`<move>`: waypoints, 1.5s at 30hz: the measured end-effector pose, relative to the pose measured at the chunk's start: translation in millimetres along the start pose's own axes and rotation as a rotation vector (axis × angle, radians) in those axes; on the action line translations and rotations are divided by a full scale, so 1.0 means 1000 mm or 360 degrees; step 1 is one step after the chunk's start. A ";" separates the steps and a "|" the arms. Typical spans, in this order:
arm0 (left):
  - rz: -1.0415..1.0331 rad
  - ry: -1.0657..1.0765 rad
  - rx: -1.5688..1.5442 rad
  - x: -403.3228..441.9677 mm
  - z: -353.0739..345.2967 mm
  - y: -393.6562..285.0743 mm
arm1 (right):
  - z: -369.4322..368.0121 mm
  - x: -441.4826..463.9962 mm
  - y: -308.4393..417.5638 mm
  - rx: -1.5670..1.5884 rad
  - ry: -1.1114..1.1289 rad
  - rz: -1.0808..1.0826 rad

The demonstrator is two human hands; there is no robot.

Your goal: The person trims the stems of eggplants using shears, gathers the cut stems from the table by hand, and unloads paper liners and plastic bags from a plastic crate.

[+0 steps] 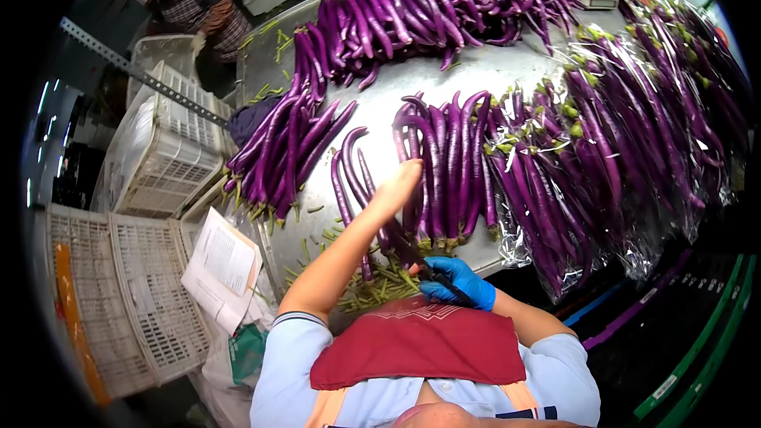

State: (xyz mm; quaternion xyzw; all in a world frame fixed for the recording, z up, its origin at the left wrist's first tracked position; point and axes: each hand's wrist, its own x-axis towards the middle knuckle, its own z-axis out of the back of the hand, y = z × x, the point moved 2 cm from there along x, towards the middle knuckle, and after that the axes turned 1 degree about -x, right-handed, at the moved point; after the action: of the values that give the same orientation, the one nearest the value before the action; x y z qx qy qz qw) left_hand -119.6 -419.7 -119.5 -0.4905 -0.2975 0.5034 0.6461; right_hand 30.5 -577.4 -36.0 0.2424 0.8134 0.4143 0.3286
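Observation:
My bare left hand point(403, 181) is closed round a long purple eggplant point(409, 210), with part of it hidden by the fingers. My right hand point(450, 279), in a blue glove, grips a dark, scissors-like tool point(420, 260). Its tip points at the stem ends of the eggplants near my left hand. Just right of that hand lies a row of eggplants point(453, 166), side by side with stems toward me. A few loose eggplants point(353, 178) rest to the left. Cut green stems point(376, 285) are scattered along the near edge, in front of my red apron.
A large eggplant heap point(420, 8) covers the metal table's point(372, 103) far side, and a smaller pile point(285, 150) lies left. Plastic-wrapped eggplant bundles point(602, 135) fill the right. White crates point(170, 143) and papers point(226, 265) are at left. Another person point(202, 12) is at upper left.

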 end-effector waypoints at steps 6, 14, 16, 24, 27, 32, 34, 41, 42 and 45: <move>0.0588 -0.0627 0.0802 -0.068 0.094 0.047 | 0.009 0.012 -0.001 0.0088 -0.0062 -0.0025; 0.0476 -0.0786 0.0554 -0.059 0.061 0.085 | 0.002 0.033 -0.017 -0.0081 0.0028 0.0054; 0.0631 -0.0749 0.0811 -0.052 0.057 0.066 | 0.004 0.032 -0.015 -0.0058 0.0026 -0.0003; 0.0898 -0.0424 0.1311 -0.028 0.024 0.025 | 0.010 0.028 -0.011 0.0150 -0.0155 0.0031; 0.0955 -0.0493 0.1215 -0.022 0.034 0.024 | 0.016 0.028 -0.014 0.0162 -0.0171 0.0025; 0.0580 -0.0570 0.0114 -0.034 0.090 0.031 | 0.014 0.023 -0.001 0.0109 -0.0235 0.0010; 0.0270 -0.0513 -0.0654 -0.048 0.114 0.011 | 0.016 0.025 -0.002 0.0167 -0.0234 -0.0031; -0.0502 -0.0078 -0.2671 -0.072 0.129 -0.007 | -0.002 0.058 -0.013 0.0259 -0.0205 0.0179; -0.0529 -0.0046 -0.2722 -0.073 0.124 -0.007 | -0.005 0.066 -0.017 0.0298 -0.0197 0.0253; -0.0572 -0.0033 -0.2875 -0.081 0.105 -0.011 | -0.017 0.079 -0.019 0.0110 -0.0266 0.0271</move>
State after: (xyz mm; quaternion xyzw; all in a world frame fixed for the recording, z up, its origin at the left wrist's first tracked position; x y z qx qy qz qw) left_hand -233.9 -461.3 -64.2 -0.7505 -0.6551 -0.0237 0.0834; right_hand -36.8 -543.2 -70.8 0.3554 0.7735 0.3908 0.3503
